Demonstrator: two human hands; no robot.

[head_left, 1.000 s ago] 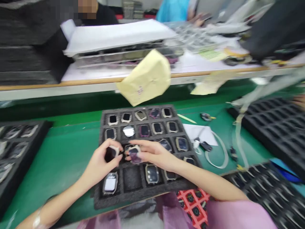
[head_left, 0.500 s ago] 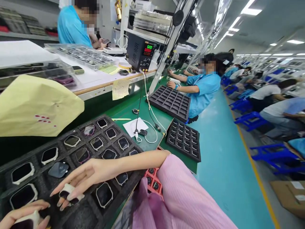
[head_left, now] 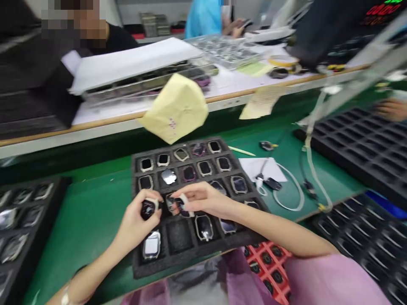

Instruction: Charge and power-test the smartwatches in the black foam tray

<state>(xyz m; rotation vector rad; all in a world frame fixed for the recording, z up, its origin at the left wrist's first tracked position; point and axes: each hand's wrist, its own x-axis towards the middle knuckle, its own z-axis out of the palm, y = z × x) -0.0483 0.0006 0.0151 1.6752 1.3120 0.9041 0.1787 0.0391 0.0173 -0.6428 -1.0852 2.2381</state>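
My left hand (head_left: 135,220) is closed around a smartwatch body (head_left: 149,208) with a dark screen and pale frame. Just to its right, my right hand (head_left: 206,198) pinches another smartwatch body (head_left: 183,205), tilted on its edge. Both are held above a black foam tray (head_left: 179,235), whose compartments hold several more watch bodies. One with a lit white screen (head_left: 151,245) lies in the tray's near left corner. A silvery, reflective piece (head_left: 168,176) sits in the second row. My fingers partly cover the middle compartments.
A yellow paper (head_left: 178,108) hangs from the shelf edge above the tray. Another watch tray (head_left: 57,190) stands left. White cables (head_left: 294,203) and a paper sheet lie right, near dark trays (head_left: 343,131). A red tray (head_left: 267,264) is by my lap. Co-workers sit beyond.
The view has swung left and now centres the foam tray. Both hands still hold watch bodies and now appear close together over it.
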